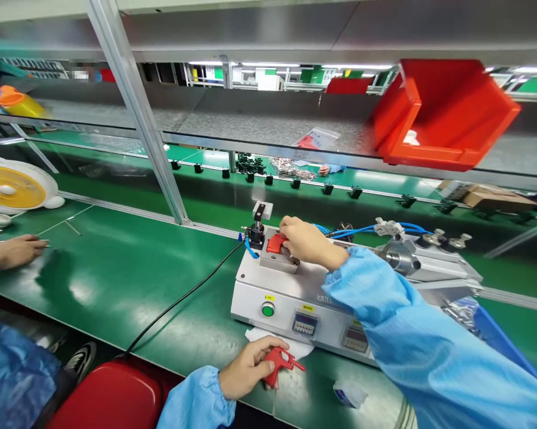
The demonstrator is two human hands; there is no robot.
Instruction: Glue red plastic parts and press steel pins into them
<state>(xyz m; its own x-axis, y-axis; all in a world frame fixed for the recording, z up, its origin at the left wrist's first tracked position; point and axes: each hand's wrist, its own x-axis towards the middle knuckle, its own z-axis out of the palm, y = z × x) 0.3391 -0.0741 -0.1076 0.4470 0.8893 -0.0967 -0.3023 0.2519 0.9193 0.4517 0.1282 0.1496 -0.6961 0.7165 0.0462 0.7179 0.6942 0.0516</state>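
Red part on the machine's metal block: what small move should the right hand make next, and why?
Perhaps settle the red part onto the metal block: the right hand touches it there, its seating cannot be confirmed, and the left hand holds another red piece in front of the machine.

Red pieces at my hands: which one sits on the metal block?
The red piece your right hand touches; your left hand holds the other red piece off the block.

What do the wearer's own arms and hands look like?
Both the left hand and right hand are ungloved. The left sleeve and right sleeve are light blue, loose and wrinkled, gathered at the wrists. No markings or cables visible on them.
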